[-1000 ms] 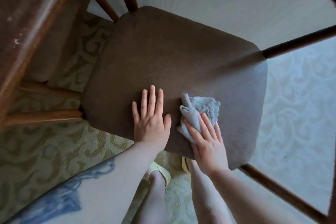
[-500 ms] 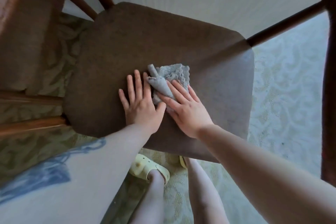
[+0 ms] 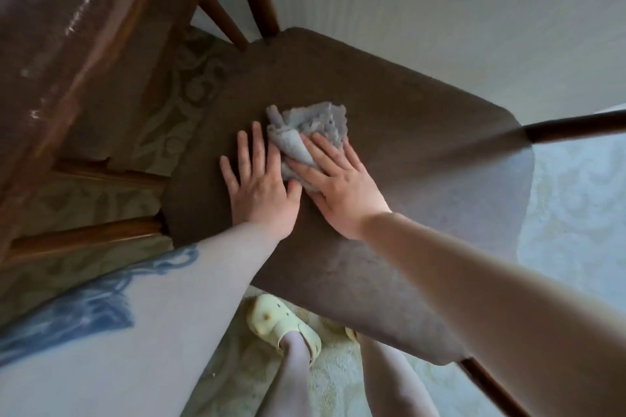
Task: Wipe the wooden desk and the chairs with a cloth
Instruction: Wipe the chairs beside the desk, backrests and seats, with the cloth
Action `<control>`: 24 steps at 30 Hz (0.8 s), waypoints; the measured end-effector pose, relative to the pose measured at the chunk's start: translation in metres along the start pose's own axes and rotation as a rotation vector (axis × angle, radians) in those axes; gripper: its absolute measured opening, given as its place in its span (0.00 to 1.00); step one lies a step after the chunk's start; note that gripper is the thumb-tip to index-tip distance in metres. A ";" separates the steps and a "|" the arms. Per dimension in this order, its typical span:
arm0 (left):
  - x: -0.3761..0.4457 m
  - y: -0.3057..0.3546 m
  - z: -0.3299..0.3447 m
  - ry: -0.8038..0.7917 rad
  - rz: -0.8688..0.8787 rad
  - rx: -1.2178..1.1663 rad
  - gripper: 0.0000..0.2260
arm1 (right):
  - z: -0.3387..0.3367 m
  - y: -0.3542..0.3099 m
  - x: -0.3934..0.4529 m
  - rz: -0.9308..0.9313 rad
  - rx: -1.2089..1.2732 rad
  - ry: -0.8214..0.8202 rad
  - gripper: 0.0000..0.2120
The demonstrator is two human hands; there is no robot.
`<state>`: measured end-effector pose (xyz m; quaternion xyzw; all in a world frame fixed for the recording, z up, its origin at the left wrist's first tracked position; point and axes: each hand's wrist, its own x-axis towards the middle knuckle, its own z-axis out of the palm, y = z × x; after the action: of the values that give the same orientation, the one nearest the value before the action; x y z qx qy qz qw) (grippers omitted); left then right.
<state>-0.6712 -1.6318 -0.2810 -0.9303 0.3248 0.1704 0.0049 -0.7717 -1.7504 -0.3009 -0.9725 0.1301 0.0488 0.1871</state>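
Note:
A chair with a brown padded seat (image 3: 423, 152) fills the middle of the head view. A crumpled pale blue-grey cloth (image 3: 310, 127) lies on the seat's left part. My right hand (image 3: 338, 186) presses flat on the near half of the cloth, fingers spread over it. Flat on the seat just left of the cloth rests my left hand (image 3: 261, 186), fingers apart and holding nothing, its forefinger touching the cloth's edge. The glossy wooden desk (image 3: 57, 44) shows at the upper left.
Dark wooden chair rails (image 3: 576, 127) stick out at the right and top. A second chair's frame (image 3: 101, 234) stands under the desk at the left. Patterned carpet (image 3: 576, 220) covers the floor; my feet in pale yellow clogs (image 3: 281, 325) stand below the seat.
My right hand slid the cloth from the seat's front edge leftward and further in, up against my left hand. The left hand stayed flat on the seat.

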 end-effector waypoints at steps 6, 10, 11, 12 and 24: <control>0.001 -0.013 -0.009 -0.057 0.051 0.015 0.36 | -0.026 0.079 -0.006 0.309 -0.014 0.144 0.24; 0.010 -0.014 -0.006 -0.045 -0.108 -0.012 0.32 | -0.036 0.050 0.081 0.809 0.101 0.228 0.25; 0.011 -0.012 -0.006 -0.037 -0.120 -0.029 0.32 | -0.034 0.037 0.097 0.778 0.114 0.207 0.25; 0.013 -0.011 -0.005 -0.021 -0.124 -0.047 0.31 | -0.032 0.024 0.107 0.663 0.096 0.176 0.25; -0.004 -0.011 0.008 0.040 -0.089 -0.081 0.31 | -0.029 0.116 -0.099 0.691 0.050 0.286 0.25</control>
<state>-0.6700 -1.6200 -0.2884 -0.9464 0.2760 0.1645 -0.0318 -0.8968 -1.8420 -0.3006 -0.8633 0.4766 -0.0304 0.1633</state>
